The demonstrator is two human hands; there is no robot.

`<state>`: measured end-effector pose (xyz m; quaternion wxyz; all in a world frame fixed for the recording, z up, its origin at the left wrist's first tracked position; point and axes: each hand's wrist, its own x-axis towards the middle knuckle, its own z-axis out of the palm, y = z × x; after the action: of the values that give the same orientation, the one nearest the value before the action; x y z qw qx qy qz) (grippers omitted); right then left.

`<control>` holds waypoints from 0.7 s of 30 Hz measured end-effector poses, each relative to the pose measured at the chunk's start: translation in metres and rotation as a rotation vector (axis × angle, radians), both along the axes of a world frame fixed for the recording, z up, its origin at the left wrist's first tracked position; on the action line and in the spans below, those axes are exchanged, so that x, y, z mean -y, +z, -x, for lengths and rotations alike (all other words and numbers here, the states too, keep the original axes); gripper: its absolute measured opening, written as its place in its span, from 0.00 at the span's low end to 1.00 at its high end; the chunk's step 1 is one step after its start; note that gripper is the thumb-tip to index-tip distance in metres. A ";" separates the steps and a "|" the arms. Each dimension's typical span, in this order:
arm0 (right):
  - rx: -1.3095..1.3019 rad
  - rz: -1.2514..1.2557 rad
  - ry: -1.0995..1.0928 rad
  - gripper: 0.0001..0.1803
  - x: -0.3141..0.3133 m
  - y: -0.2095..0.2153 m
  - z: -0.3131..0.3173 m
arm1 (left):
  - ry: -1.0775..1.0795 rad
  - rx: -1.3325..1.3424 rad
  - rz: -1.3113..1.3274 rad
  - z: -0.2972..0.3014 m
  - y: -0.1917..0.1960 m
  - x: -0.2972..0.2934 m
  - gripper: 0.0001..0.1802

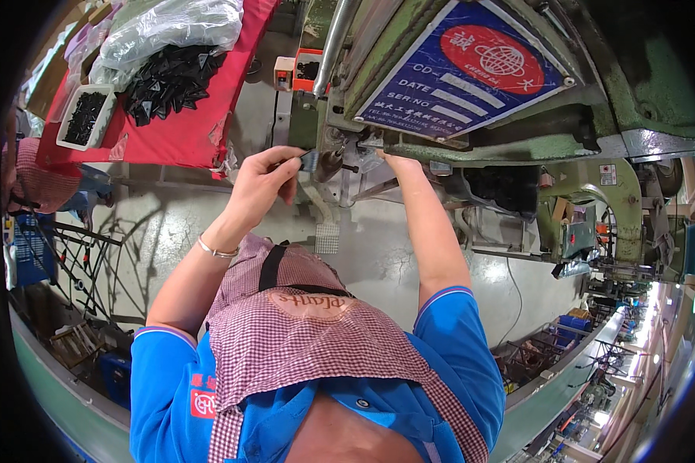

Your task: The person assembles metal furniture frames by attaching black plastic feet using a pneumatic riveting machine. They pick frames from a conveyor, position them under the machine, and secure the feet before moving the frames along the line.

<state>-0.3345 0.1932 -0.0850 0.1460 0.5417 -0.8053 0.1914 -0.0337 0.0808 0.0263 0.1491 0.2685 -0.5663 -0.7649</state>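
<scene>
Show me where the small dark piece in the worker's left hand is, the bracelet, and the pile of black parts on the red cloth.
small dark piece [310, 160], head view, its flat face.
bracelet [216, 251], head view, band across the left wrist.
pile of black parts [166, 83], head view, middle of heap.

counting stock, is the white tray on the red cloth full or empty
Full: the white tray on the red cloth holds small black parts.

A blue short-sleeved shirt [448, 339] with thin white and red trim at the sleeve hems; low on its left chest sits a red patch [202, 403] with white marks. Over the shirt lies a red-and-white checked apron [301, 339], a black strap [272, 266] running along its upper part, a pale pink oval label beside that strap. A thin silver bangle [215, 250] rings the left wrist, above the apron
</scene>
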 end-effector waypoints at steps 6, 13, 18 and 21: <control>-0.032 0.001 -0.007 0.19 -0.009 0.001 -0.001 | -0.052 -0.005 0.068 0.038 0.019 -0.007 0.14; -0.091 -0.009 -0.006 0.22 -0.022 -0.004 -0.005 | -0.089 0.143 0.253 0.057 0.017 -0.007 0.13; -0.099 0.013 0.004 0.23 -0.016 0.005 -0.006 | -0.095 0.112 0.396 0.055 -0.007 -0.002 0.12; 0.001 0.089 0.013 0.22 0.009 0.028 -0.002 | -0.092 0.060 0.250 0.048 -0.008 -0.001 0.15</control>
<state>-0.3322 0.1844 -0.0575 0.1683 0.5398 -0.7925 0.2283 -0.0815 0.0819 0.0184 0.1293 0.2442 -0.6731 -0.6860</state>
